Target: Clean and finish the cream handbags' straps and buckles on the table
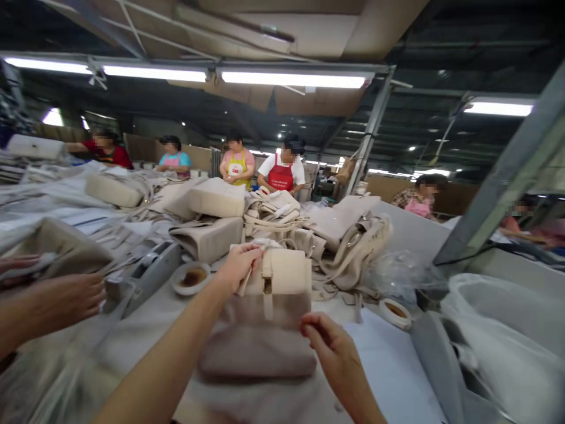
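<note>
1. In the head view, a beige bag [256, 353] is lying on the table [154, 315], in front of the person; its pale flap [289, 274] is facing up, with a strap and a metal clasp [267, 285] running down the flap.
2. The left hand [241, 268] is gripping the bag's upper left edge, fingers closing on it.
3. The right hand [333, 347] is hovering at the bag's right side, fingers curling and thumb near the forefinger; whether it is holding anything, I cannot tell.
4. Left of the bag, a round white dish [179, 280], brown inside, is sitting near a grey tape dispenser [161, 268].
5. Farther left of the bag, a co-worker's hand [66, 303] is reaching in beside an open bag [66, 241].
6. Right of the bag, white paper [388, 359] is lying flat, with a second dish [396, 323] sitting just beyond it.
7. Behind the bag, a pile of bags and straps [282, 206] is spreading; beyond it, people in red [280, 175] and yellow aprons [241, 166] are standing.
</note>
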`<state>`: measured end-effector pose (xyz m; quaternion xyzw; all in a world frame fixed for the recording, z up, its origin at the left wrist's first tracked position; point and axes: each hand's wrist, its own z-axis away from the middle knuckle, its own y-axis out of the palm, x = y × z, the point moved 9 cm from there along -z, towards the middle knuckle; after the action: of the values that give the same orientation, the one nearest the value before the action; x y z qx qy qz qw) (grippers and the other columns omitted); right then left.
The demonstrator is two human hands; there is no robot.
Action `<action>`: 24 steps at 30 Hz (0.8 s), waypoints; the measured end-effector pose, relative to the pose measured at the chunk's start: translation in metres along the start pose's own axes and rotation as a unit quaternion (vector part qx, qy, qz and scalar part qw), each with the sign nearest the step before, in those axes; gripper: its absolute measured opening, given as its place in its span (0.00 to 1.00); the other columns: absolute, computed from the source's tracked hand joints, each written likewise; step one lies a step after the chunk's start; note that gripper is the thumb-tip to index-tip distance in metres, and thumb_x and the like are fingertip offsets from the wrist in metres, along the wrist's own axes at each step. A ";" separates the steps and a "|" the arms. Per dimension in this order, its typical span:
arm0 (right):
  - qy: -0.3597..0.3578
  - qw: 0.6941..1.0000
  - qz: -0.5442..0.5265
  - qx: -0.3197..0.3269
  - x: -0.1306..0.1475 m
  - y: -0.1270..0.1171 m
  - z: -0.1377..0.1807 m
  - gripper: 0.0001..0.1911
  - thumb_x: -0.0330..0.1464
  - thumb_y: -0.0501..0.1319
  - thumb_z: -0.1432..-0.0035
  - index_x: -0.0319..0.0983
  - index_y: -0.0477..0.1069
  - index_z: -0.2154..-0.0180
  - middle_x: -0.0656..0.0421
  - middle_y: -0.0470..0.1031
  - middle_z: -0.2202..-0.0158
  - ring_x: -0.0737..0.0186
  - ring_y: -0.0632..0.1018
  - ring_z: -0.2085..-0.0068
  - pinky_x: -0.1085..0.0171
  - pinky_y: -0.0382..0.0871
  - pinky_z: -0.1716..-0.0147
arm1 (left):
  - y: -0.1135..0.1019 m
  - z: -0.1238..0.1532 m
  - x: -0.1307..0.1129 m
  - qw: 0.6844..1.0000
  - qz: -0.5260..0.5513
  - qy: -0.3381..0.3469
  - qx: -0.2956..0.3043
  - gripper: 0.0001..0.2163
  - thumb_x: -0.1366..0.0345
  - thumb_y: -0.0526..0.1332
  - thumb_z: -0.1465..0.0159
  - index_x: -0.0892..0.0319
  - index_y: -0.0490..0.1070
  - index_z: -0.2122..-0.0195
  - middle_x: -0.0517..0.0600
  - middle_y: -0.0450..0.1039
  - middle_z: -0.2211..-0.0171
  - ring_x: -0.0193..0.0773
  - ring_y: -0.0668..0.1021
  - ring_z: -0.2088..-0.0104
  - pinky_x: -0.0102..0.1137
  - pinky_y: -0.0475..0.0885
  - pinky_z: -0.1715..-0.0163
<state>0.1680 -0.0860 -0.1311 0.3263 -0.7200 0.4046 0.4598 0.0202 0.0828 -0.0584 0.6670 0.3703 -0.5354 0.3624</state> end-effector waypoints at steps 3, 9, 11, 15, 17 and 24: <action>0.032 0.999 -0.013 -0.035 -0.027 -0.011 0.000 0.13 0.45 0.63 0.47 0.43 0.77 0.67 0.57 0.79 0.70 0.55 0.77 0.66 0.60 0.70 0.68 | -0.007 -0.015 0.013 0.999 0.032 -0.013 0.006 0.09 0.63 0.62 0.48 0.58 0.63 0.79 0.39 0.58 0.87 0.25 0.59 0.86 0.25 0.52 0.84; 0.220 0.946 -0.236 0.018 -0.053 0.046 -0.013 0.36 0.57 0.74 0.72 0.40 0.77 0.64 0.51 0.83 0.67 0.48 0.83 0.63 0.55 0.78 0.63 | -0.006 -0.020 0.028 0.996 0.079 -0.020 0.037 0.11 0.58 0.65 0.47 0.59 0.65 0.74 0.37 0.57 0.86 0.23 0.55 0.87 0.25 0.45 0.85; 0.252 0.918 -0.305 0.014 -0.051 0.064 -0.025 0.35 0.55 0.75 0.72 0.39 0.76 0.65 0.50 0.84 0.67 0.48 0.84 0.63 0.56 0.78 0.63 | -0.007 -0.019 0.029 0.995 0.089 -0.022 0.042 0.13 0.56 0.65 0.47 0.59 0.65 0.73 0.36 0.56 0.86 0.22 0.53 0.87 0.25 0.43 0.85; 0.203 0.898 -0.391 0.007 -0.027 0.084 -0.053 0.29 0.47 0.77 0.65 0.37 0.77 0.63 0.51 0.85 0.65 0.51 0.84 0.62 0.60 0.78 0.65 | -0.008 -0.018 0.028 0.993 0.103 -0.020 0.049 0.13 0.55 0.65 0.47 0.59 0.66 0.72 0.36 0.57 0.86 0.23 0.53 0.87 0.24 0.45 0.86; 0.195 0.888 -0.417 0.014 -0.018 0.092 -0.061 0.29 0.44 0.78 0.65 0.36 0.78 0.61 0.52 0.85 0.66 0.52 0.84 0.64 0.60 0.79 0.66 | -0.010 -0.018 0.028 0.995 0.094 -0.010 0.037 0.12 0.55 0.63 0.45 0.59 0.66 0.72 0.37 0.57 0.86 0.24 0.54 0.87 0.24 0.46 0.86; 0.218 0.894 -0.392 0.004 -0.037 0.093 -0.077 0.21 0.41 0.77 0.62 0.35 0.81 0.67 0.53 0.83 0.72 0.55 0.82 0.74 0.61 0.77 0.74 | -0.033 0.016 -0.014 0.917 -0.235 0.290 -0.139 0.13 0.72 0.56 0.38 0.57 0.73 0.54 0.52 0.74 0.63 0.40 0.75 0.62 0.34 0.71 0.62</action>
<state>0.1341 0.0280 -0.1721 0.4875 -0.4138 0.2551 0.7253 -0.0180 0.0827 -0.0500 0.6299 0.6755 -0.3316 0.1923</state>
